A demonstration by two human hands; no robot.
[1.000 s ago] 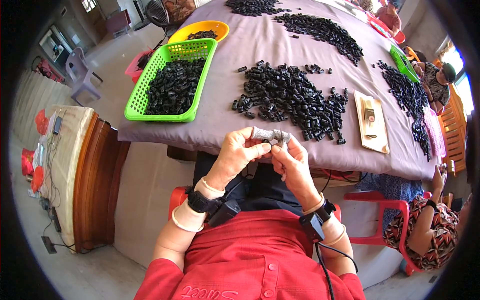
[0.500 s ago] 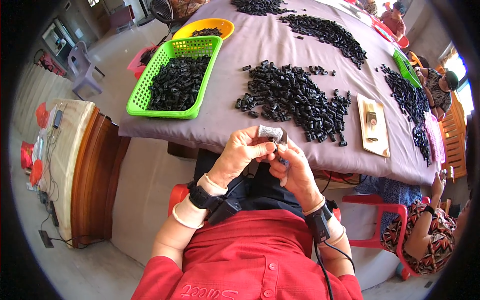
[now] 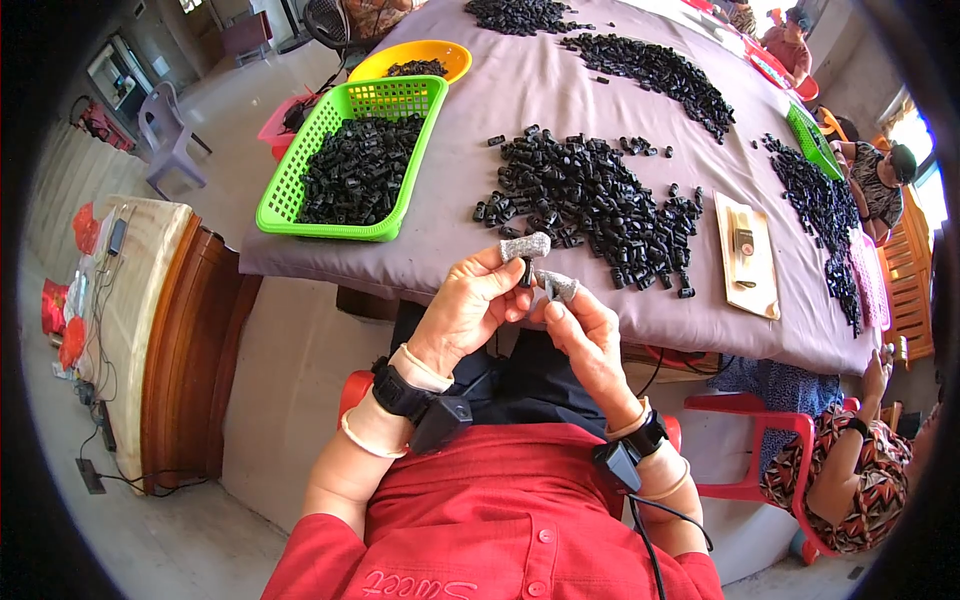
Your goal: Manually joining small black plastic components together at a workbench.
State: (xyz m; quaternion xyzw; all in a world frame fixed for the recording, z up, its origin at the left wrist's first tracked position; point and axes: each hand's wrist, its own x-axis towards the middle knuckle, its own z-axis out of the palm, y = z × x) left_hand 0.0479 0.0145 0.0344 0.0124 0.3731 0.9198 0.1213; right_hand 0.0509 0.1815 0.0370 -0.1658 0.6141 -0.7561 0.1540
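I've got the left hand (image 3: 462, 310) pinching a small black piece (image 3: 526, 272) between thumb and sleeved index finger, right by the near table edge (image 3: 350, 262). Alongside, the right hand (image 3: 590, 345) draws thumb and index close together; whether they grip anything, I can't tell. The piece looks dark, stubby, partly covered by fingertips, below a grey finger sleeve (image 3: 525, 247).

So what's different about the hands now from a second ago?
The gray-covered fingertips lined up close together at first; now there's a gap, with the right hand's covered finger lower than the left hand's. A small black piece shows in the left hand's pinch; I can't tell if it was just picked up. The green basket and big black pile stayed put.
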